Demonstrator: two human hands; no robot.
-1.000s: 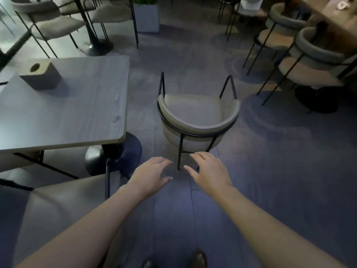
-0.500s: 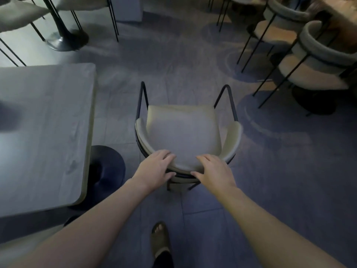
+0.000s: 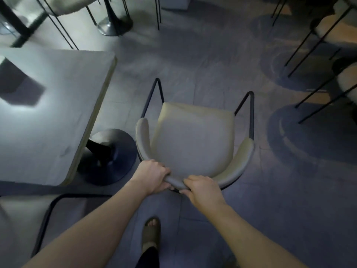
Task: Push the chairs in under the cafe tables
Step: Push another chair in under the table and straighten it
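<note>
A cream armchair (image 3: 193, 140) with a curved backrest and thin black legs stands on the floor right below me, its seat facing away. My left hand (image 3: 152, 176) grips the backrest's near left part. My right hand (image 3: 202, 189) grips the same backrest just to the right of it. The grey cafe table (image 3: 48, 117) with a black round base (image 3: 108, 157) stands to the chair's left, apart from it.
Another chair (image 3: 29, 219) with a black frame sits at the table's near side, bottom left. More chairs (image 3: 345, 82) stand at the right edge and at the top left. My sandalled foot (image 3: 151, 235) is on the floor behind the chair.
I stepped up to the chair. Both hands went from hovering open, to resting on the backrest, to closing around it. The view now looks more steeply down.
</note>
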